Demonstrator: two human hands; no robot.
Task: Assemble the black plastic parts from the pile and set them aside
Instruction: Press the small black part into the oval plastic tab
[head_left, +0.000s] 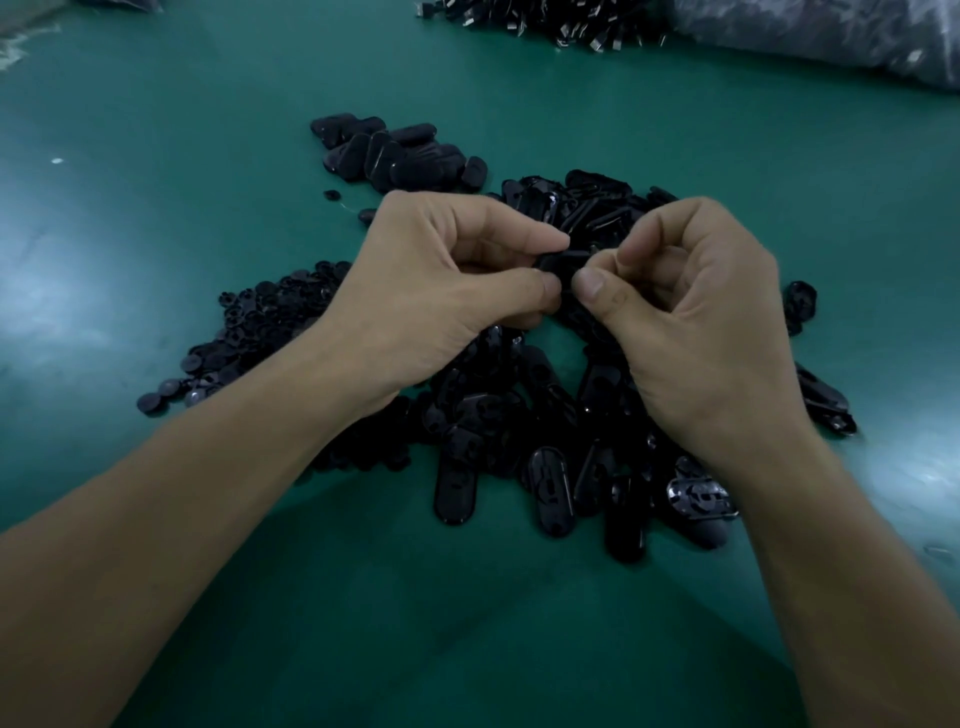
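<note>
Here, at the centre of the frame, your left hand (441, 280) and right hand (691, 301) meet over the pile (519, 441) of oval black pieces, both with fingers curled. The left pinches one end of a black part (563, 259) between thumb and forefinger, and the right pinches the other end the same way (whether a second, smaller piece sits under the right fingertips cannot be told). The part is held just above the pile, not resting on it. At the left of the frame lies a heap of small round pieces (249, 332). In the upper centre a cluster of closed ovals (395, 150), probably the finished ones, lies on the green table (156, 156). The step in hand appears to be the press-fit. Hold the left grip steady as the anvil, align the two pieces squarely before squeezing, and press with the thumb pads rather than the nails. A skewed start is likely to jam, or to spring the small piece out into the pile.
</note>
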